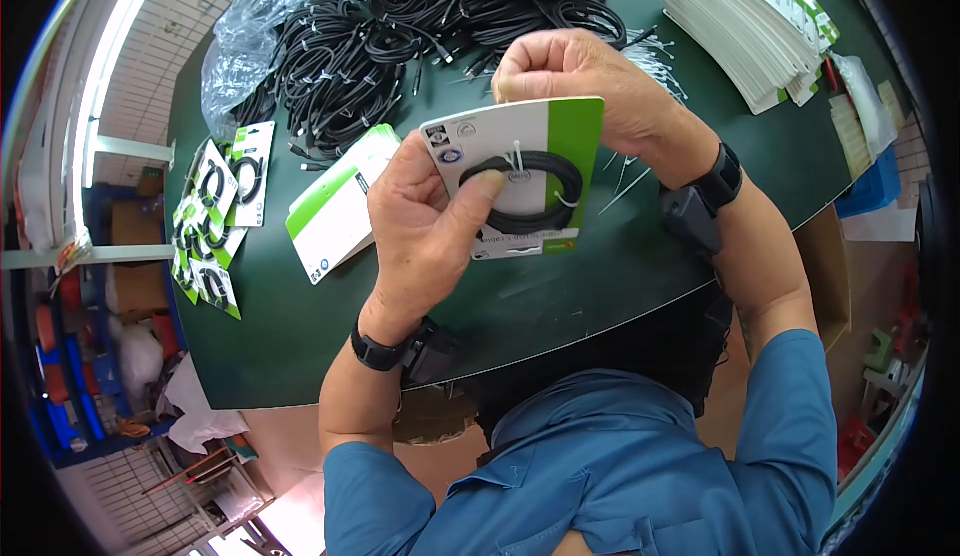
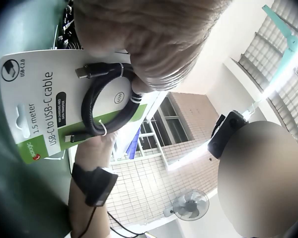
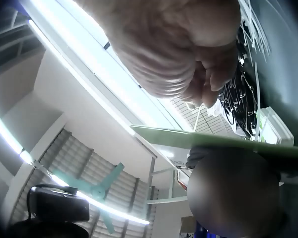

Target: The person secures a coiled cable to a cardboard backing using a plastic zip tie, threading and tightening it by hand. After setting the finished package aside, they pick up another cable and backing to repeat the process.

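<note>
My left hand point(image 1: 425, 221) grips a white and green card point(image 1: 575, 136), its thumb lying on a coiled black cable point(image 1: 545, 224) fastened to the card's printed front. In the left wrist view, the coil point(image 2: 92, 101) has small ties around it and a USB-C plug at its upper end. Just beyond the card's upper edge is my right hand point(image 1: 600, 86), with curled fingers. The right wrist view shows this hand point(image 3: 188, 54) pinching a thin white tie point(image 3: 196, 120) that runs down to the edge of the card point(image 3: 164, 136).
Black cables point(image 1: 340, 66) are heaped at the back beside clear plastic point(image 1: 235, 66). Flat cards point(image 1: 335, 211) lie left of my left hand; finished-looking cable cards point(image 1: 250, 171) are farther left. Loose white ties point(image 1: 655, 61) and a tall card stack point(image 1: 740, 31) stand rightward on the green table point(image 1: 300, 346).
</note>
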A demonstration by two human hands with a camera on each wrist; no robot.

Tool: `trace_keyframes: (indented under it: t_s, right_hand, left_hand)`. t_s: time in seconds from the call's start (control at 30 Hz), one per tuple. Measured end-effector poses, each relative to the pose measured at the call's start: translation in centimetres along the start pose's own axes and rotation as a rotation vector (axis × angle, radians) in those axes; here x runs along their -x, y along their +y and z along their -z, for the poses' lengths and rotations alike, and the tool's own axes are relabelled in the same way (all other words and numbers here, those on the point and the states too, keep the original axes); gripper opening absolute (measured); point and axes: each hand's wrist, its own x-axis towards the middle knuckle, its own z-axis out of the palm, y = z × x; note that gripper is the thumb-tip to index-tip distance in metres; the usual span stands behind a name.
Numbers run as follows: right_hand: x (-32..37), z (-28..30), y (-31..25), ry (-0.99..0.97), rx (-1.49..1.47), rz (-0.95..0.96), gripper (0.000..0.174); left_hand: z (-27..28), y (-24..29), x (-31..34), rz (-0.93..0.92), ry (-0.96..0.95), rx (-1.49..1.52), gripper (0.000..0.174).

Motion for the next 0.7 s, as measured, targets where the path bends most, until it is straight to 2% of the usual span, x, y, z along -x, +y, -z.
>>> trace_keyframes:
  t_s: [0.03, 0.13, 0.27, 0.43, 0.63, 0.7]
  right_hand:
    - [0.1, -0.1, -0.1, 0.005, -0.003, 0.001, 0.015]
    - [0.3, -0.7, -0.9, 0.162, 0.37, 0.141, 0.016]
    - [0.5, -1.3, -0.3, 0.139, 0.505, 0.291, 0.019]
    - [0.7, -2.0, -0.1, 0.101, 0.572, 0.316, 0.017]
    - [0.9, -2.3, 0.0, 0.268, 0.654, 0.396, 0.012]
    - [0.6, -2.6, -0.5, 0.299, 0.569, 0.365, 0.011]
  left_hand:
    - [-0.1, 0.1, 0.1, -0.009, 0.007, -0.01, 0.033]
    - [0.0, 0.2, 0.2, -0.016, 0.015, -0.02, 0.033]
    - [0.1, 0.2, 0.2, 0.002, 0.015, -0.022, 0.034]
    - [0.2, 0.1, 0.2, -0.013, 0.047, -0.08, 0.033]
    - [0.0, 0.6, 0.2, -0.009, 0.117, -0.135, 0.031]
    - [0.1, 0.9, 0.2, 0.114, 0.075, -0.085, 0.03]
